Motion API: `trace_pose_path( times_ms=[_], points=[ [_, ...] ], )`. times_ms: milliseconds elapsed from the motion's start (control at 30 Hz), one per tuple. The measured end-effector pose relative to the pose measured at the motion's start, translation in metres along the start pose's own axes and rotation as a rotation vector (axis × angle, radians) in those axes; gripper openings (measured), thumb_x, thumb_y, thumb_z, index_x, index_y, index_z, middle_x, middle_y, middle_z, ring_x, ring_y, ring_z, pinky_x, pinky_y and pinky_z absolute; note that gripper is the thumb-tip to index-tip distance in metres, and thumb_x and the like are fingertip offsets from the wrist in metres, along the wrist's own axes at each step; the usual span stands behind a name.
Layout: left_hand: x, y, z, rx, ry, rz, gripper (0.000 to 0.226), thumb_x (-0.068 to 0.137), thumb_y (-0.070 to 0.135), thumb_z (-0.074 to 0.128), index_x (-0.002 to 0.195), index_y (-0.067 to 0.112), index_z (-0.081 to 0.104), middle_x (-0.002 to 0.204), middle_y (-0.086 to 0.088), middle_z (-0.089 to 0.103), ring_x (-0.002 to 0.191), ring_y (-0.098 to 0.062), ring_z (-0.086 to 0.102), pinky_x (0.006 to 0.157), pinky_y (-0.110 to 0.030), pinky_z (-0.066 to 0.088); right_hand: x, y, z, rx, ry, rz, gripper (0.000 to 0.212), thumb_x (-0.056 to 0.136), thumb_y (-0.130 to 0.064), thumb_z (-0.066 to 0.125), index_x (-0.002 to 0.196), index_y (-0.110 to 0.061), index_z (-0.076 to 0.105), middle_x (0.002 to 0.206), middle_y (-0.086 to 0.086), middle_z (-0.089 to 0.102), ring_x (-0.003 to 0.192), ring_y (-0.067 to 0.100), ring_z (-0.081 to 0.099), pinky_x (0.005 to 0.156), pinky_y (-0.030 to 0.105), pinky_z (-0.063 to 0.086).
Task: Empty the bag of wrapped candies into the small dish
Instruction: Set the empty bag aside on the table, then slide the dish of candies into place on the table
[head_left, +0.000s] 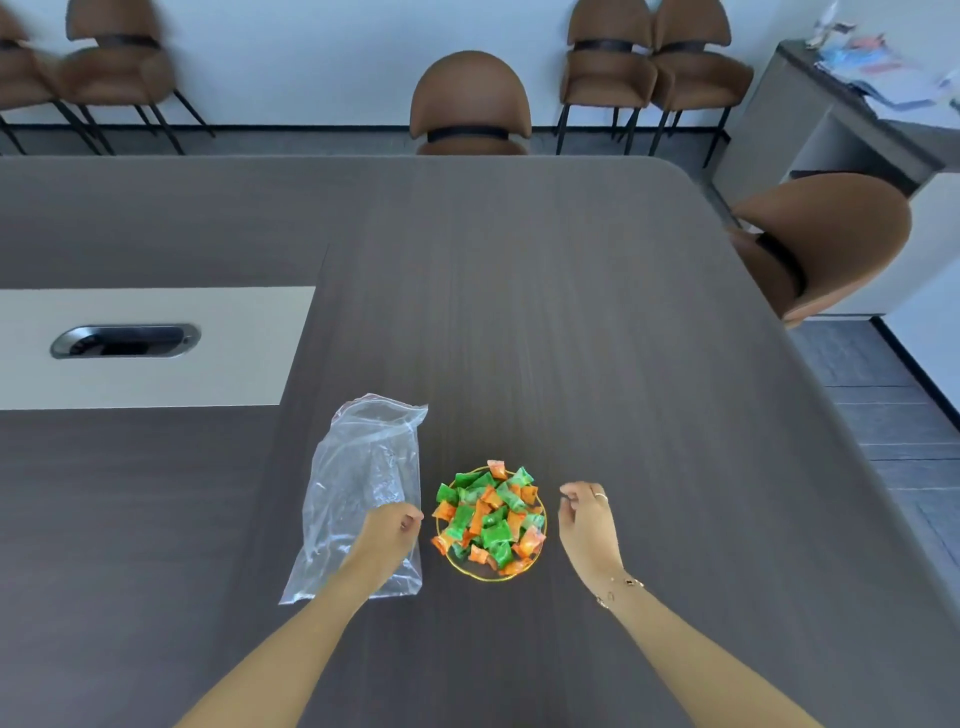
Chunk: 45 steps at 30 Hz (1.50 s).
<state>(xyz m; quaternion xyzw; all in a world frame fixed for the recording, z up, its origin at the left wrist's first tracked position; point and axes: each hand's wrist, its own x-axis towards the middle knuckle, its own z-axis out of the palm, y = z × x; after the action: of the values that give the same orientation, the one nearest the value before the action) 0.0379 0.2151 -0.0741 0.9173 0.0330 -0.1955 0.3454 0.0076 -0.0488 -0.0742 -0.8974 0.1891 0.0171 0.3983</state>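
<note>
Dark table (571, 312) — clear bag (358, 478) lies flat, seemingly empty, left hand (387, 538) loosely curled over it. Right hand (587, 519) hovers half-curled, holding nothing; a nudge could spill the heaped candies (491, 519) off the dish (470, 571).

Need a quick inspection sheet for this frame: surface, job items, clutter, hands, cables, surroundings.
Surface: dark wood-grain table, pale inset panel at left.
Job's things: clear plastic bag lies flat, looks empty; small dish heaped with green and orange wrapped candies, some overhanging the rim.
Clutter: nothing seen on the table.
Grippers: left hand rests over the bag, fingers curled; right hand beside the dish, loosely curled, holding nothing visible.
Cables: none seen; cable port in the panel.
Surroundings: brown chairs, side counter with papers.
</note>
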Motion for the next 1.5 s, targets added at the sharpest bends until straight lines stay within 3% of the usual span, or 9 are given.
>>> trace_pose_path(
  times_ms=[200,300,400,533,700,800,1167,1333,1500],
  points=[
    [0.008,0.012,0.021,-0.101,-0.038,-0.107,0.015,0.091,0.003,0.054,0.083,0.003,0.067,0.073,-0.012,0.062,0.059,-0.018,0.058,0.063,-0.026,0.05,0.005,0.012,0.006,0.248,-0.256,0.343,0.023,0.094,-0.015,0.046,0.079,-0.017,0.063,0.085,0.009,0.067,0.077,0.02,0.062,0.078,0.037,0.056],
    [0.015,0.01,0.028,-0.219,-0.024,-0.229,0.034,0.089,-0.001,0.053,0.059,0.011,0.062,0.058,-0.011,0.058,0.051,-0.02,0.056,0.059,-0.033,0.056,0.007,0.012,0.015,0.34,-0.294,0.429,0.022,0.093,-0.012,0.048,0.088,-0.007,0.069,0.084,0.012,0.069,0.076,0.021,0.065,0.067,0.023,0.059],
    [0.016,0.011,0.032,-0.331,-0.017,-0.309,0.02,0.089,0.001,0.058,0.071,0.0,0.067,0.058,-0.009,0.059,0.052,-0.016,0.059,0.044,-0.013,0.052,0.01,0.015,0.021,0.412,-0.269,0.477,0.022,0.093,-0.009,0.05,0.091,-0.003,0.071,0.091,0.015,0.072,0.083,0.026,0.072,0.058,0.019,0.06],
    [0.015,0.014,0.033,-0.383,0.003,-0.328,0.008,0.085,0.001,0.064,0.085,-0.002,0.071,0.074,-0.015,0.067,0.055,-0.012,0.065,0.043,-0.01,0.05,0.011,0.015,0.019,0.443,-0.271,0.492,0.027,0.093,-0.007,0.051,0.074,-0.014,0.069,0.088,0.014,0.074,0.076,0.022,0.074,0.058,0.022,0.061],
    [0.022,0.023,0.027,-0.41,-0.011,-0.345,0.015,0.082,0.001,0.066,0.072,0.005,0.076,0.051,0.001,0.07,0.046,-0.004,0.067,0.045,-0.009,0.051,0.019,0.009,0.014,0.403,-0.259,0.462,0.028,0.091,-0.004,0.051,0.07,-0.006,0.07,0.091,0.022,0.074,0.078,0.025,0.074,0.052,0.019,0.059],
    [0.033,0.039,0.018,-0.429,-0.012,-0.302,0.022,0.083,0.003,0.066,0.066,0.013,0.075,0.058,-0.005,0.072,0.05,-0.007,0.069,0.048,-0.01,0.052,0.033,0.002,0.004,0.394,-0.233,0.444,0.025,0.088,-0.001,0.051,0.078,0.01,0.07,0.091,0.027,0.073,0.072,0.025,0.073,0.048,0.017,0.056],
    [0.126,0.123,-0.04,-0.487,0.159,-0.195,0.014,0.077,0.026,0.075,0.064,0.02,0.076,0.063,0.003,0.074,0.05,-0.002,0.068,0.052,-0.006,0.052,0.149,-0.061,-0.042,0.514,-0.168,0.314,0.023,0.085,-0.004,0.055,0.07,-0.008,0.073,0.086,0.018,0.075,0.063,0.02,0.073,0.059,0.021,0.061],
    [0.178,0.148,-0.053,-0.479,0.194,-0.189,0.017,0.077,0.024,0.073,0.06,0.023,0.073,0.074,-0.008,0.075,0.058,-0.01,0.069,0.063,-0.015,0.056,0.21,-0.075,-0.04,0.482,-0.139,0.288,0.023,0.086,-0.003,0.051,0.082,0.003,0.074,0.091,0.02,0.075,0.071,0.027,0.074,0.055,0.017,0.06],
    [0.228,0.152,-0.054,-0.457,0.225,-0.216,0.017,0.082,0.021,0.068,0.067,0.017,0.074,0.075,-0.006,0.072,0.059,-0.01,0.067,0.047,-0.006,0.049,0.262,-0.078,-0.023,0.46,-0.143,0.282,0.026,0.087,-0.003,0.049,0.089,0.006,0.074,0.091,0.019,0.075,0.075,0.028,0.074,0.047,0.011,0.055]
  ],
)
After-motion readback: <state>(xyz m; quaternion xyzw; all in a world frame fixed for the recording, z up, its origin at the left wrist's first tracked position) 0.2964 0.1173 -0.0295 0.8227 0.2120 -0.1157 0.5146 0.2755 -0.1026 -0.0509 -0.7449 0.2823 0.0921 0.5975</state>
